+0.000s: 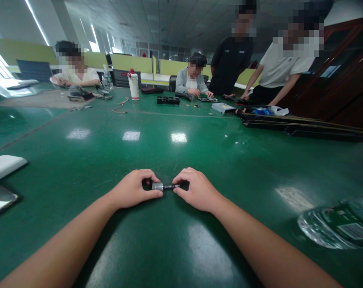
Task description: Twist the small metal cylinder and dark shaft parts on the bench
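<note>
A small silver metal cylinder with a thin dark shaft (158,187) is held level, low over the green table (157,148) or resting on it; I cannot tell which. My left hand (135,188) pinches the thick silver end between thumb and fingers. On the other side, my right hand (197,189) has its thumb and fingertips closed round the tip of the shaft. A short stretch of shaft shows between the two hands. The fingertips partly cover both ends of the part.
A plastic bottle (334,226) lies at the right. White and shiny flat objects (6,166) sit at the left edge. Across the table are a white tumbler (134,86), a black part (168,100), a grey box (223,108) and long dark strips (289,124). Several people are beyond.
</note>
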Action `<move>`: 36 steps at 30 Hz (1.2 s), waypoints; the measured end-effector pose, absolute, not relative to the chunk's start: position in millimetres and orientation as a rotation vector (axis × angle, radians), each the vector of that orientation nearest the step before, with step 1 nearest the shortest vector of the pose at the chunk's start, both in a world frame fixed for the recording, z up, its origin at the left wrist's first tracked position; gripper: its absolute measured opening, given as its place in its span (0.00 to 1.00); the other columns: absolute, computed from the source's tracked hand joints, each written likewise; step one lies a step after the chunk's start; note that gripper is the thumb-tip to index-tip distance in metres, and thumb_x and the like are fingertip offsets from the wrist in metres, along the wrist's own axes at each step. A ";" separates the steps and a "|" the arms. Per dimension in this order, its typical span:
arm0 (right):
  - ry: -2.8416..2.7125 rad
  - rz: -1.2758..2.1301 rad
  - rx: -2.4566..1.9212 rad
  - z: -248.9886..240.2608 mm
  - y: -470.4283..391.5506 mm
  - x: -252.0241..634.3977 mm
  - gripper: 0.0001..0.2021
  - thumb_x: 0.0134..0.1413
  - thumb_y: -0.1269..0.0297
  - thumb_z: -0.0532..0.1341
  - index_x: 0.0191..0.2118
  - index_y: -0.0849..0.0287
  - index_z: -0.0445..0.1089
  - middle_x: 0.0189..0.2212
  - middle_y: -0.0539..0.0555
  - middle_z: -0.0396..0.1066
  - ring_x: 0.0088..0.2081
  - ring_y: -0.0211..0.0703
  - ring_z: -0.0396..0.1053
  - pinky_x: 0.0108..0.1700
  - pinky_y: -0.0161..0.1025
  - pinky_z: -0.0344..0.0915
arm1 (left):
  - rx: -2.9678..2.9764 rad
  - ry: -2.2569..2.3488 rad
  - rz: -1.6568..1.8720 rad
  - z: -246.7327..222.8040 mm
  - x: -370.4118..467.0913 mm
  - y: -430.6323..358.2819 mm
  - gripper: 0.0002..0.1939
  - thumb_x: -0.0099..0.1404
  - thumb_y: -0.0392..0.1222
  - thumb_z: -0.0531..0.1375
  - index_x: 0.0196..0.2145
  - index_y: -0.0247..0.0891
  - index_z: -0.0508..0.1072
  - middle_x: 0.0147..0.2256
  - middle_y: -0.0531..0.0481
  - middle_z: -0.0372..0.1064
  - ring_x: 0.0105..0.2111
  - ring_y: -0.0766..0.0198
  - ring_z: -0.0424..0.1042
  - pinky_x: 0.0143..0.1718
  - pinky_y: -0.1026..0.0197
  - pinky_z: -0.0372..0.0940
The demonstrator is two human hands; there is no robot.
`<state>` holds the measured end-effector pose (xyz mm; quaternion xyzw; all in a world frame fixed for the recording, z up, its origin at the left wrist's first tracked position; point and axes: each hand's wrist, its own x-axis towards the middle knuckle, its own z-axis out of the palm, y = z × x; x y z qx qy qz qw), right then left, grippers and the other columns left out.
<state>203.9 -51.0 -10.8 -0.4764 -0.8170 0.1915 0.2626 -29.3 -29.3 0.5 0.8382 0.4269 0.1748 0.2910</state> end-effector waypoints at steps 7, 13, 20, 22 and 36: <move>-2.209 0.496 -1.358 -9.9 -49.8 209.0 0.06 0.48 0.72 0.66 0.34 0.57 0.76 0.33 0.51 0.74 0.38 0.42 0.67 0.42 0.40 0.62 | 2.220 1.152 0.466 0.8 -29.0 -30.5 0.15 0.57 0.52 0.66 0.36 0.38 0.77 0.33 0.51 0.73 0.34 0.61 0.70 0.36 0.61 0.62; -2.110 0.450 -1.532 -5.9 -47.2 214.8 0.06 0.48 0.71 0.65 0.34 0.55 0.76 0.31 0.50 0.72 0.35 0.41 0.67 0.38 0.38 0.62 | 2.201 1.190 0.463 1.0 -27.4 -30.6 0.15 0.58 0.53 0.65 0.35 0.38 0.76 0.33 0.51 0.73 0.34 0.60 0.70 0.36 0.61 0.62; -2.093 0.446 -1.565 -4.9 -48.0 214.9 0.07 0.47 0.72 0.64 0.34 0.55 0.77 0.31 0.51 0.72 0.34 0.40 0.67 0.37 0.37 0.62 | 2.187 1.198 0.481 0.0 -28.4 -30.0 0.15 0.58 0.52 0.65 0.36 0.38 0.76 0.33 0.51 0.73 0.34 0.60 0.71 0.36 0.61 0.63; -2.112 0.451 -1.550 -6.2 -48.7 213.5 0.07 0.47 0.71 0.65 0.34 0.55 0.78 0.32 0.51 0.72 0.35 0.41 0.67 0.38 0.37 0.63 | 2.188 1.191 0.483 -0.3 -28.7 -29.5 0.15 0.58 0.52 0.65 0.36 0.38 0.76 0.33 0.51 0.73 0.34 0.60 0.71 0.36 0.61 0.63; -2.125 0.638 -1.272 -10.6 -52.3 202.9 0.11 0.50 0.75 0.65 0.41 0.57 0.76 0.35 0.51 0.75 0.37 0.40 0.69 0.42 0.38 0.65 | 2.217 1.156 0.483 -0.8 -29.8 -29.8 0.14 0.59 0.51 0.64 0.37 0.39 0.75 0.33 0.51 0.73 0.34 0.60 0.70 0.36 0.61 0.62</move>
